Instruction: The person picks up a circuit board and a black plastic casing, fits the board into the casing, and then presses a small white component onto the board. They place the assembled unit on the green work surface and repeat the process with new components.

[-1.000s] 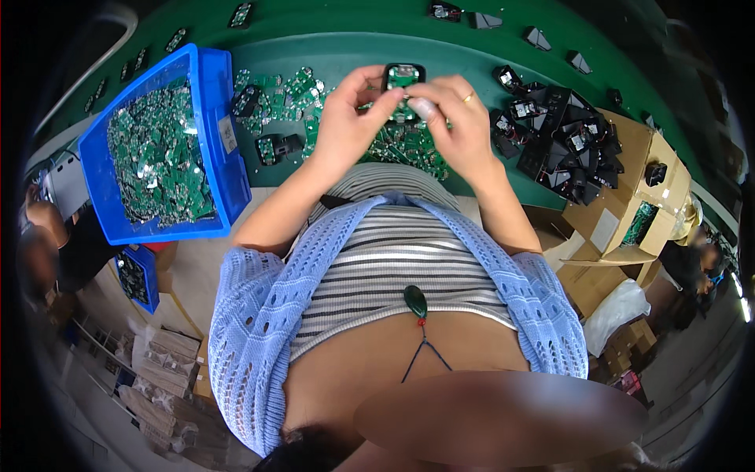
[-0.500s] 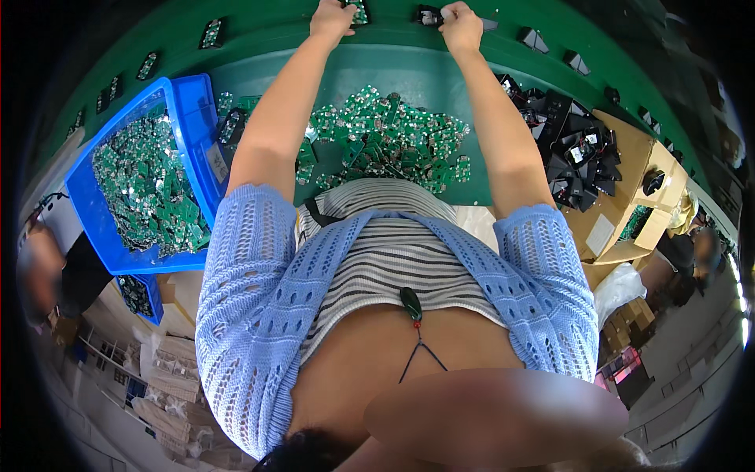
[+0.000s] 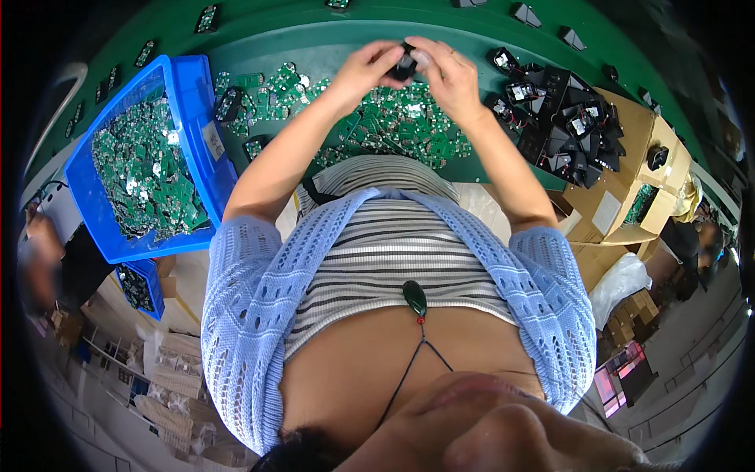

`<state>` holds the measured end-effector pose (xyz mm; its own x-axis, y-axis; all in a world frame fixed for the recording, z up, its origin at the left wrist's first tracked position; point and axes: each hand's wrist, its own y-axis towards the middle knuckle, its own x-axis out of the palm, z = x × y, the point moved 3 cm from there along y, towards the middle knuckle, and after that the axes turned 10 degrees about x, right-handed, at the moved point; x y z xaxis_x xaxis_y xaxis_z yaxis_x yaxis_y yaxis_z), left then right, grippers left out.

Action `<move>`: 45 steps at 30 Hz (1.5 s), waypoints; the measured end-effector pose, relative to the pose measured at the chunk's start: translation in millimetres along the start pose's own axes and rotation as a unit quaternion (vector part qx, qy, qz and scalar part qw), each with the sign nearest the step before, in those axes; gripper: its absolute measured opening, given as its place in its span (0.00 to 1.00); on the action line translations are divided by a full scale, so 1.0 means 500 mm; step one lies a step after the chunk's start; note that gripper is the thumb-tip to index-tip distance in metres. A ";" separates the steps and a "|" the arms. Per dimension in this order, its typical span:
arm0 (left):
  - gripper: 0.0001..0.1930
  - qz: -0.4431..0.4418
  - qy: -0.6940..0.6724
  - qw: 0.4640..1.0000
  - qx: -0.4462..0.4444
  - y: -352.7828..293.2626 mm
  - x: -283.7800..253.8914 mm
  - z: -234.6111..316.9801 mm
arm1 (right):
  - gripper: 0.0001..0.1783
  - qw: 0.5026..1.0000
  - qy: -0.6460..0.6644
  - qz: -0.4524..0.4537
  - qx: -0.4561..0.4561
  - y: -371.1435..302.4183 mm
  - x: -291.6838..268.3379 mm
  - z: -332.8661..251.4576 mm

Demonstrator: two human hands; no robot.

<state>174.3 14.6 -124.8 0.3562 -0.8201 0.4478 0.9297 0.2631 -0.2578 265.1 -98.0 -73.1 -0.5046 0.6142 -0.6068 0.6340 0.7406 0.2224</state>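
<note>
The left hand (image 3: 363, 72) and right hand (image 3: 448, 75) pinched one small black housing (image 3: 405, 63) between their fingertips, raised above the loose green circuit boards (image 3: 393, 130). A slackened grip could have dropped it among them. Left, a blue bin (image 3: 200, 149) carried a white label; right, a brown carton (image 3: 609, 208) likewise.

Both hands (image 3: 405, 67) around a small black part (image 3: 405, 63), above scattered green circuit boards (image 3: 393, 130), beside a blue bin (image 3: 189, 118).
</note>
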 end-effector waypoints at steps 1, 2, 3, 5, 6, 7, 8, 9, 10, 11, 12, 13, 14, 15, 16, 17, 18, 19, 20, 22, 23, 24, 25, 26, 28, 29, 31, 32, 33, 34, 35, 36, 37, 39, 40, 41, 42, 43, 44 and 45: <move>0.23 -0.002 0.000 1.000 0.003 -0.024 -0.001 -0.012 | 0.13 0.976 0.157 -0.015 0.151 -0.025 0.010 0.008; 0.22 0.037 0.020 0.999 -0.020 -0.051 -0.004 -0.017 | 0.13 0.976 0.157 -0.012 0.148 -0.043 0.010 0.007; 0.21 0.079 0.040 0.995 -0.042 -0.075 -0.010 -0.020 | 0.14 0.985 0.062 0.000 0.161 -0.058 0.011 0.011; 0.20 0.117 0.009 0.989 -0.087 -0.117 -0.025 -0.019 | 0.15 0.985 -0.102 0.004 0.142 -0.097 0.021 0.029; 0.20 0.153 -0.024 0.979 -0.136 -0.137 -0.033 -0.024 | 0.15 0.985 -0.101 0.007 0.137 -0.118 0.026 0.047; 0.21 0.170 -0.028 0.979 -0.112 -0.152 -0.038 -0.027 | 0.16 0.983 -0.142 -0.057 0.098 -0.138 0.039 0.062; 0.21 0.170 -0.026 0.979 -0.107 -0.165 -0.034 -0.027 | 0.16 0.974 -0.183 -0.122 0.058 -0.157 0.052 0.077; 0.21 0.165 -0.021 0.984 -0.069 -0.174 -0.031 -0.022 | 0.17 0.975 -0.187 -0.114 0.041 -0.161 0.055 0.086; 0.22 0.159 -0.016 0.987 -0.031 -0.183 -0.026 -0.017 | 0.17 0.975 -0.187 -0.110 0.037 -0.170 0.056 0.095; 0.21 0.176 -0.009 0.984 -0.009 -0.194 -0.021 -0.010 | 0.17 0.975 -0.191 -0.109 0.038 -0.171 0.055 0.093; 0.21 0.176 -0.006 0.984 -0.004 -0.205 -0.015 -0.001 | 0.18 0.974 -0.196 -0.106 0.039 -0.172 0.053 0.091; 0.19 0.143 -0.036 0.989 -0.003 -0.214 -0.005 0.010 | 0.18 0.975 -0.196 -0.102 0.034 -0.173 0.048 0.089; 0.18 0.110 -0.065 0.992 -0.003 -0.224 0.004 0.019 | 0.18 0.979 -0.182 -0.070 0.055 -0.174 0.036 0.079; 0.15 0.102 -0.075 0.992 0.003 -0.228 0.001 0.017 | 0.18 0.982 -0.167 -0.037 0.076 -0.176 0.024 0.069; 0.15 0.101 -0.073 0.992 0.009 -0.232 0.008 0.016 | 0.18 0.983 -0.167 -0.033 0.071 -0.178 0.016 0.056; 0.14 0.115 -0.057 0.991 0.038 -0.235 0.018 0.017 | 0.18 0.989 -0.070 0.000 0.130 -0.179 0.002 0.045; 0.13 0.135 -0.043 0.988 0.062 -0.238 0.027 0.017 | 0.18 0.981 0.031 0.027 0.190 -0.179 -0.008 0.031; 0.12 0.136 -0.056 0.987 0.066 -0.238 0.039 0.019 | 0.18 0.982 0.050 0.043 0.175 -0.176 -0.018 0.006; 0.12 0.133 -0.055 0.987 0.070 -0.241 0.055 0.027 | 0.18 0.983 0.049 0.046 0.171 -0.179 -0.031 -0.015; 0.12 0.100 -0.031 0.992 0.068 -0.252 0.093 0.046 | 0.16 0.984 0.099 0.012 0.151 -0.188 -0.044 -0.047; 0.12 0.078 -0.028 0.993 0.078 -0.257 0.115 0.065 | 0.14 0.983 0.073 0.001 0.166 -0.192 -0.046 -0.053; 0.13 0.054 0.001 0.994 0.091 -0.260 0.128 0.073 | 0.14 0.984 0.073 0.004 0.163 -0.196 -0.050 -0.061; 0.13 0.044 0.047 0.987 0.150 -0.251 0.132 0.066 | 0.13 0.989 0.061 -0.020 0.131 -0.198 -0.052 -0.073; 0.12 0.035 0.091 0.973 0.209 -0.246 0.139 0.066 | 0.11 0.993 0.049 -0.045 0.098 -0.199 -0.052 -0.087; 0.12 0.033 0.126 0.964 0.231 -0.249 0.147 0.064 | 0.10 0.996 0.034 -0.054 0.064 -0.204 -0.055 -0.111; 0.11 0.030 0.159 0.955 0.250 -0.251 0.154 0.071 | 0.09 0.979 0.109 -0.085 0.151 -0.206 -0.053 -0.109; 0.11 0.061 0.132 0.966 0.215 -0.252 0.160 0.084 | 0.08 0.948 0.182 -0.114 0.235 -0.209 -0.058 -0.111; 0.11 0.094 0.105 0.974 0.177 -0.253 0.158 0.086 | 0.08 0.907 0.305 -0.106 0.269 -0.208 -0.063 -0.115; 0.11 0.099 0.082 0.976 0.174 -0.248 0.154 0.082 | 0.09 0.850 0.423 -0.096 0.298 -0.208 -0.065 -0.116; 0.11 0.098 0.082 0.976 0.176 -0.248 0.158 0.083 | 0.09 0.851 0.423 -0.096 0.296 -0.208 -0.069 -0.117; 0.11 0.112 0.059 0.975 0.181 -0.249 0.160 0.085 | 0.09 0.866 0.412 -0.056 0.279 -0.206 -0.079 -0.115; 0.11 0.125 0.036 0.974 0.186 -0.249 0.162 0.086 | 0.08 0.878 0.401 -0.016 0.261 -0.205 -0.090 -0.113; 0.11 0.143 0.054 0.970 0.191 -0.249 0.159 0.088 | 0.09 0.879 0.412 0.020 0.237 -0.203 -0.105 -0.117; 0.11 0.143 0.061 0.968 0.198 -0.245 0.155 0.089 | 0.11 0.866 0.453 0.056 0.202 -0.200 -0.132 -0.148; 0.10 0.143 0.068 0.966 0.203 -0.244 0.154 0.089 | 0.12 0.863 0.466 0.060 0.186 -0.200 -0.143 -0.164; 0.10 0.142 0.067 0.966 0.205 -0.243 0.155 0.086 | 0.12 0.863 0.466 0.061 0.185 -0.202 -0.150 -0.178; 0.10 0.135 0.074 0.965 0.211 -0.242 0.158 0.082 | 0.13 0.859 0.480 0.047 0.172 -0.202 -0.153 -0.193; 0.10 0.129 0.080 0.964 0.218 -0.241 0.161 0.081 | 0.14 0.854 0.494 0.032 0.159 -0.200 -0.153 -0.202; 0.10 0.128 0.081 0.964 0.219 -0.241 0.165 0.083 | 0.14 0.854 0.494 0.032 0.158 -0.198 -0.152 -0.205; 0.10 0.127 0.100 0.962 0.220 -0.244 0.171 0.087 | 0.14 0.855 0.494 0.026 0.154 -0.196 -0.151 -0.207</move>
<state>95.3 -65.6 -17.8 0.5935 -0.7703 0.2331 0.7798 0.6221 0.0703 180.5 -188.9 29.9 -0.6228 0.6874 0.3736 0.7185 0.6915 -0.0746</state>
